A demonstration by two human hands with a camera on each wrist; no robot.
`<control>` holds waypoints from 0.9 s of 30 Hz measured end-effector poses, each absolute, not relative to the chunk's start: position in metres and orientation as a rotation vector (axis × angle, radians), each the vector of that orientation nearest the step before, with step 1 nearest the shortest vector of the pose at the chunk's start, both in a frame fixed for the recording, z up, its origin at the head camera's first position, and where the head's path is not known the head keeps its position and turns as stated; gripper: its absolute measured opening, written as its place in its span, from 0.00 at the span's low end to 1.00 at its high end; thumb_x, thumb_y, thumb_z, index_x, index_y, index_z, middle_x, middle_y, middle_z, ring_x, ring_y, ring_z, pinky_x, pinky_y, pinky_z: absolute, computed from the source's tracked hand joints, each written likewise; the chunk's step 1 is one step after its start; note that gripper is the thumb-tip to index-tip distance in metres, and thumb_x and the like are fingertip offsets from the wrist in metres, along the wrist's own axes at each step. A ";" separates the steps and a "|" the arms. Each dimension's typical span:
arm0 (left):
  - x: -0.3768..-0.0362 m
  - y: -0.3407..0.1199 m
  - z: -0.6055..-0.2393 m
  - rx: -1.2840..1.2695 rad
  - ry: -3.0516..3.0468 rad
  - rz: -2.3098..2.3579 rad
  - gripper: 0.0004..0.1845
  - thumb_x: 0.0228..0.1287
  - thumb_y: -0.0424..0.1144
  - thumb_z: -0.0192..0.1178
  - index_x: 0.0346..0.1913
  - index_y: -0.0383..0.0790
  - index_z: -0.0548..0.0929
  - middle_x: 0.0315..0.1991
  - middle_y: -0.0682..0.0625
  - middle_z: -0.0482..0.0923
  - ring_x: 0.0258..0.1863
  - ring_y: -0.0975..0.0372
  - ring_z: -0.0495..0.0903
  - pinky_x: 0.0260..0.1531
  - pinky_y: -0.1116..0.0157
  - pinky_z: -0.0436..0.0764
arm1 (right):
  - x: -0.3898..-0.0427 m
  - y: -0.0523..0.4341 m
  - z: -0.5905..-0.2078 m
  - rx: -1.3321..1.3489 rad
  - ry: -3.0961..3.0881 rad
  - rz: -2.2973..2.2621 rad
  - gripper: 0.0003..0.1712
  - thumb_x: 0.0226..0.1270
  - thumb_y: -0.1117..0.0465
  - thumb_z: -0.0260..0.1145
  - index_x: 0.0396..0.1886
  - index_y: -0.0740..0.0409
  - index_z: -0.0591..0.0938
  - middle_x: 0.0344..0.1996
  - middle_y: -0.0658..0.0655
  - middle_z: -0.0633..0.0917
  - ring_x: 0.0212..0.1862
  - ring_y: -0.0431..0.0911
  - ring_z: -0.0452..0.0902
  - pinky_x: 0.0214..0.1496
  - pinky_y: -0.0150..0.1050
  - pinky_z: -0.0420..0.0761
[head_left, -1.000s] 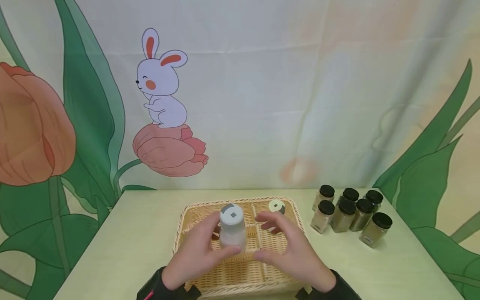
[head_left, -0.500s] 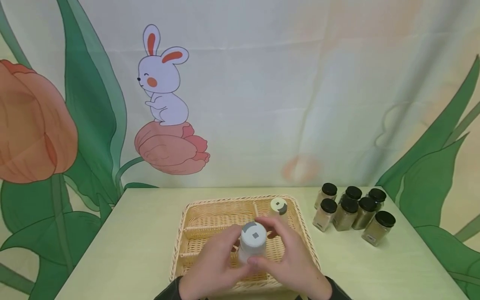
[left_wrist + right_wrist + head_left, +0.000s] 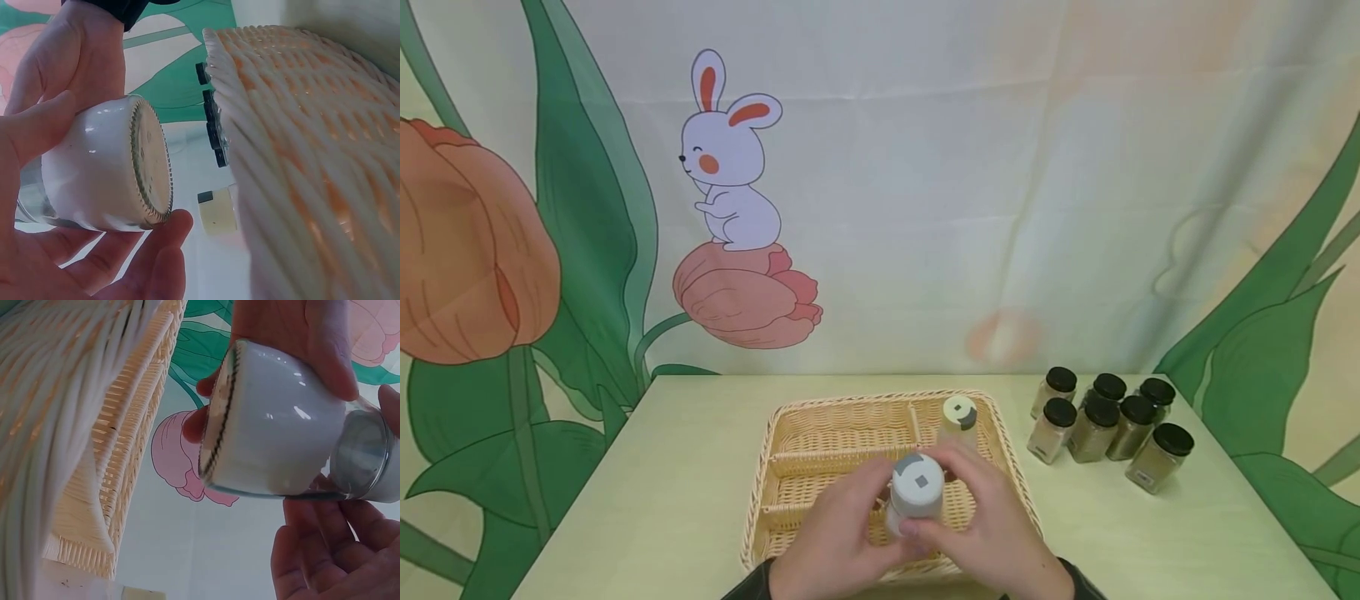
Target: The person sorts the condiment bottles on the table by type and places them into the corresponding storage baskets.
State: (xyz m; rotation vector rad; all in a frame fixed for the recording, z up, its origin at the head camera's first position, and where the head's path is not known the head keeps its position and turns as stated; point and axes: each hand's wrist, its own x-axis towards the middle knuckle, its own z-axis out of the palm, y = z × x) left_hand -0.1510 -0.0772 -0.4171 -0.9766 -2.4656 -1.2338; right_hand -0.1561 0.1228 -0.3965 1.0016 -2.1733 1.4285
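A clear glass jar (image 3: 275,425) of white contents, with a whitish lid (image 3: 917,482) marked in grey, is held over the right part of a wicker basket (image 3: 831,403). My left hand (image 3: 846,533) grips the jar's body, its thumb along the side and fingers reaching the base, as the right wrist view shows. At the neck and lid, my right hand (image 3: 996,525) holds it too, thumb in front and fingers behind. The jar's ridged underside faces the basket, with a gap between them in the left wrist view.
Thin wicker dividers split the basket into compartments. A cream-lidded bottle (image 3: 958,417) stands in its back right one. Several black-capped spice jars (image 3: 1093,425) are grouped on the table (image 3: 647,467) to the right. A printed curtain (image 3: 895,208) hangs behind.
The jar has moved right and toward me, from mid-basket to the right part. My right hand, apart from it a second ago, has closed around its top. The left hand travelled with the jar.
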 end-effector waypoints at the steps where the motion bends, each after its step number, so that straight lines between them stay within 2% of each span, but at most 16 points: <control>1: -0.151 -0.077 -0.418 -0.977 -2.465 -1.238 0.33 0.56 0.59 0.69 0.63 0.60 0.69 0.49 0.65 0.75 0.45 0.70 0.78 0.39 0.66 0.81 | -0.155 0.122 -0.394 1.010 -2.161 1.427 0.33 0.45 0.60 0.82 0.54 0.48 0.79 0.45 0.44 0.81 0.45 0.42 0.75 0.42 0.38 0.79; 7: -0.151 -0.076 -0.421 -0.988 -2.461 -1.242 0.32 0.56 0.58 0.69 0.63 0.60 0.69 0.48 0.66 0.74 0.45 0.70 0.78 0.39 0.65 0.81 | -0.146 0.120 -0.378 1.017 -2.152 1.444 0.31 0.44 0.65 0.82 0.50 0.52 0.80 0.45 0.45 0.81 0.45 0.42 0.76 0.42 0.38 0.79; 17: -0.152 -0.075 -0.425 -0.974 -2.485 -1.200 0.32 0.55 0.60 0.69 0.61 0.61 0.70 0.45 0.66 0.74 0.43 0.71 0.77 0.38 0.67 0.80 | -0.144 0.121 -0.373 0.994 -2.203 1.417 0.28 0.48 0.64 0.81 0.50 0.50 0.80 0.45 0.44 0.81 0.46 0.41 0.77 0.44 0.39 0.79; 23: -0.152 -0.074 -0.427 -0.926 -2.535 -1.189 0.32 0.52 0.61 0.71 0.60 0.64 0.70 0.44 0.69 0.74 0.42 0.72 0.77 0.38 0.68 0.79 | -0.149 0.125 -0.384 0.973 -2.285 1.404 0.28 0.51 0.59 0.80 0.52 0.47 0.79 0.46 0.43 0.81 0.48 0.41 0.77 0.47 0.41 0.79; 27: -0.152 -0.073 -0.428 -0.911 -2.544 -1.181 0.34 0.49 0.57 0.74 0.59 0.64 0.70 0.44 0.70 0.74 0.42 0.72 0.77 0.38 0.66 0.80 | -0.154 0.128 -0.393 0.962 -2.312 1.383 0.27 0.53 0.55 0.79 0.52 0.44 0.79 0.46 0.42 0.80 0.48 0.40 0.77 0.47 0.41 0.79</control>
